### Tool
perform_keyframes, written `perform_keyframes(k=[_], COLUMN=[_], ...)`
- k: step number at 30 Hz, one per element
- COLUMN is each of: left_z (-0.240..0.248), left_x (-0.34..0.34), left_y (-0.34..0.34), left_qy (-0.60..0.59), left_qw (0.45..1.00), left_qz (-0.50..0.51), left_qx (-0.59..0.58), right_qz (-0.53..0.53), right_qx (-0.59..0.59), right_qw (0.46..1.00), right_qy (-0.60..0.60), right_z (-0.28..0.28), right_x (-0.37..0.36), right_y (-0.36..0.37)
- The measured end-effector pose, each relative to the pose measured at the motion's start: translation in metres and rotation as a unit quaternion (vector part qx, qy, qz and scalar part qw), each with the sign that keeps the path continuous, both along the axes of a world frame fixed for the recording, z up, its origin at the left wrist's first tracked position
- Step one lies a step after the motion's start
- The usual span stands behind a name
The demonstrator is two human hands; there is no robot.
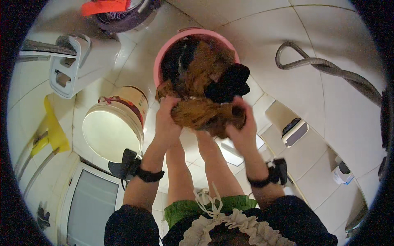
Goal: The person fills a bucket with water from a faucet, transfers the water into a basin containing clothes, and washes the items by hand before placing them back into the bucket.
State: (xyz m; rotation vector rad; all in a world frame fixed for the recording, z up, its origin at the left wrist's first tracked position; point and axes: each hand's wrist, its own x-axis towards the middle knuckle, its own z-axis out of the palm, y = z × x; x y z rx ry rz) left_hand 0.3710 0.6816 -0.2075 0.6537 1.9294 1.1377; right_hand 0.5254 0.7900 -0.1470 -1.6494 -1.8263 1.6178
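Note:
Both of my hands grip a brown garment [201, 115], bunched and crumpled, at the near side of a pink basin [158, 67]. My left hand [167, 119] is closed on the garment's left end. Around its right end my right hand [243, 127] is closed, slightly blurred. The garment's far part trails back into the basin, where more brown and dark cloth lies heaped. A black piece of cloth [230, 84] hangs over the basin's right rim, just beyond my right hand. The bottom of the basin is hidden under the clothes.
To the left, a whitish bucket [113, 133] leans with its mouth toward me. Farther out are a white plastic stool-like frame [65, 76] and a yellow scoop-shaped tool [53, 133]. A grey hose [328, 67] runs along the right wall. A dark purple tub [123, 25] sits at the far left.

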Motion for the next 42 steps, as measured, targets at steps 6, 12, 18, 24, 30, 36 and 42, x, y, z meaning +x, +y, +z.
perform_keyframes(k=[6, 12, 18, 24, 30, 36, 42], left_z=[-0.073, -0.105, -0.137, -0.161, -0.2, -0.215, -0.205], left_x=[0.029, 0.032, 0.04, 0.041, 0.042, 0.055, 0.035], left_y=[0.02, 0.05, 0.06, 0.065, 0.047, 0.064, 0.035], left_qy=[0.198, 0.236, 0.279, 0.274, 0.299, 0.295, 0.292], left_qw=[0.954, 0.877, 0.824, 0.821, 0.836, 0.86, 0.853], left_qz=[-0.175, -0.239, -0.294, -0.308, -0.284, -0.275, -0.252], left_qx=[-0.139, -0.345, -0.396, -0.395, -0.362, -0.312, -0.352], right_qz=[0.349, 0.459, 0.478, 0.5, 0.487, 0.495, 0.583], right_qx=[0.238, 0.293, 0.317, 0.272, 0.321, 0.313, 0.173], right_qw=[0.862, 0.745, 0.726, 0.718, 0.719, 0.742, 0.692], right_qy=[-0.278, -0.385, -0.378, -0.399, -0.378, -0.327, -0.39], right_z=[-0.102, -0.149, -0.18, -0.199, -0.228, -0.289, -0.217], right_x=[0.012, -0.004, -0.012, -0.02, -0.02, 0.037, -0.029], right_y=[0.042, 0.039, 0.051, 0.058, 0.048, 0.058, 0.044])
